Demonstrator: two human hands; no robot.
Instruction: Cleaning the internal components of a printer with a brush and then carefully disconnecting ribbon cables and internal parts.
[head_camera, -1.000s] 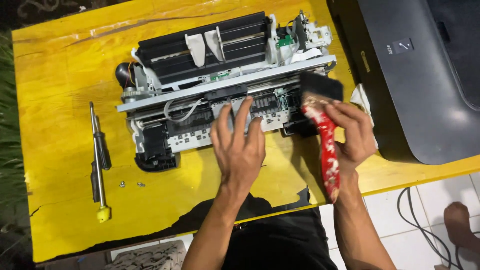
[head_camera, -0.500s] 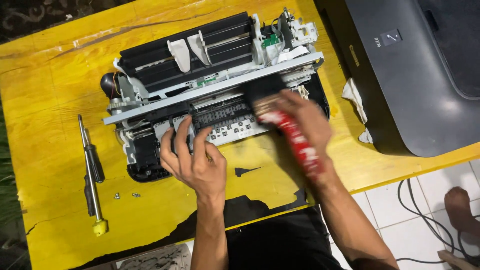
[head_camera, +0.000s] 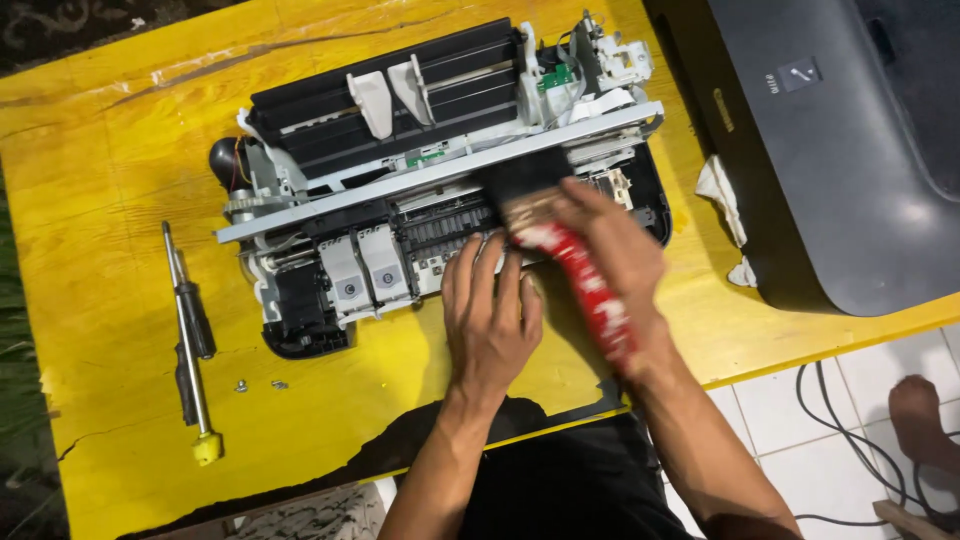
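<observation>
At the near edge, white floor tiles (head_camera: 800, 420) show to the right of the person's dark lap, with black cables (head_camera: 850, 440) trailing across them. Above that runs the near rim of a yellow table (head_camera: 100, 300), its paint chipped away to black in a ragged patch just beside the person's forearms, and a crack runs in from the left edge.

On the table's left side lie two screwdrivers (head_camera: 190, 330) side by side, one ending in a yellow knob, with a few small screws (head_camera: 260, 383) just to their right.

The left hand (head_camera: 490, 320) lies flat, fingers spread and extended, its fingertips resting on the near edge of the stripped printer mechanism (head_camera: 400, 200); it grips nothing. The right hand (head_camera: 610, 250), blurred, is curled closed around the red-and-white handle of a paintbrush (head_camera: 580, 275), whose dark bristles sit on the mechanism's right-hand part, just below the long grey metal rail.

The mechanism occupies the middle of the table, black base nearest, white and grey carriage parts left of centre, a black paper tray with two pale guides at the far side, and a green circuit board at its far right corner.

To the right, a crumpled white cloth (head_camera: 725, 200) lies on the table against a dark grey printer cover (head_camera: 830, 150) that fills the far right corner. Beyond the table's far left edge is a dark patterned floor (head_camera: 60, 30).
</observation>
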